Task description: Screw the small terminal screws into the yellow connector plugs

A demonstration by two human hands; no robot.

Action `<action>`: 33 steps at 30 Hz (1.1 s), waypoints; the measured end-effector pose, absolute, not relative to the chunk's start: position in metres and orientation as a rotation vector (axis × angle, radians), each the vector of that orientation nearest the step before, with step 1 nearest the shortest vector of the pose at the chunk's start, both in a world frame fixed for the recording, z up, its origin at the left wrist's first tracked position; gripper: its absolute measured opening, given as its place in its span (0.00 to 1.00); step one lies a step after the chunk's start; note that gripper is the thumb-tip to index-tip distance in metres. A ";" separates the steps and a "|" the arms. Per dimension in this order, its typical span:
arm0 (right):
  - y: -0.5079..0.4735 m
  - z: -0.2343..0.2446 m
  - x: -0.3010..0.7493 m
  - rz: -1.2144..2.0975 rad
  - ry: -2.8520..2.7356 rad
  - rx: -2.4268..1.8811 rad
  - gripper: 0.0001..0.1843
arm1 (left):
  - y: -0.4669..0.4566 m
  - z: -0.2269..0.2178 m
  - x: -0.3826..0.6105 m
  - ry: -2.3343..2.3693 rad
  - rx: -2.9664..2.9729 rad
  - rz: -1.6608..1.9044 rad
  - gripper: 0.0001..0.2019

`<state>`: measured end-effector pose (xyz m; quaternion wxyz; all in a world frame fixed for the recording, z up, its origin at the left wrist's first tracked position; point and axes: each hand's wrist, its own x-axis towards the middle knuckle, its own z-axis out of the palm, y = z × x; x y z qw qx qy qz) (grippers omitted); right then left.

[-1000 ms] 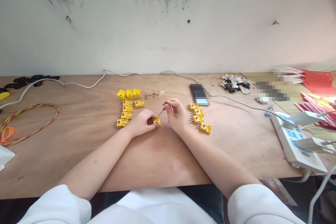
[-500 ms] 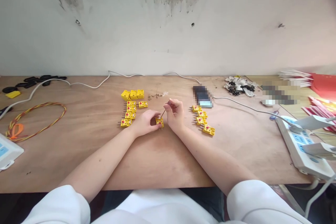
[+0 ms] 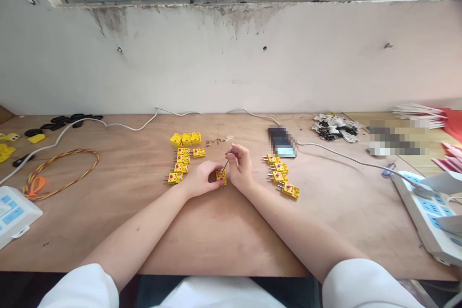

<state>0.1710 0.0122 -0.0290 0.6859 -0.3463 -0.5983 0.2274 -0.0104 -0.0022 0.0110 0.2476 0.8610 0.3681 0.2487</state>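
Note:
Near the middle of the table, my left hand [image 3: 201, 180] pinches a small yellow two-pin plug [image 3: 221, 178] with a red spot on its face. My right hand [image 3: 241, 168] is closed around the handle of a thin screwdriver [image 3: 225, 165], its shaft slanting down to the plug; the tip's exact seat is too small to make out. Left of my left hand is a column of similar yellow plugs [image 3: 181, 167], with yellow covers [image 3: 186, 139] behind it. Several more yellow plugs [image 3: 279, 176] lie right of my right hand. Small brass screws [image 3: 217, 141] are scattered beyond my hands.
A phone [image 3: 282, 142] and a heap of black and white parts [image 3: 337, 126] are at the back right. Power strips stand at the right [image 3: 429, 211] and left [image 3: 16, 214]. A coiled red-yellow wire [image 3: 65, 153] and black pieces [image 3: 57, 123] lie left; white cables cross the table.
The camera view has tilted up slightly, so everything sits lower in the picture. Both hands keep the same hold on the plug and the screwdriver.

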 end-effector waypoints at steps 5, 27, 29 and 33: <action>0.008 -0.023 0.174 0.474 -1.447 -0.776 0.21 | 0.003 0.008 -0.010 1.010 2.278 0.650 0.18; 0.008 -0.003 0.183 0.407 -1.520 -0.807 0.16 | 0.018 0.006 -0.013 0.968 2.179 0.630 0.16; 0.005 -0.007 0.180 0.460 -1.475 -0.754 0.18 | 0.018 0.006 -0.013 0.973 2.174 0.619 0.16; 0.002 -0.008 0.177 0.662 -1.379 -0.703 0.17 | 0.017 0.008 -0.014 0.966 2.156 0.606 0.17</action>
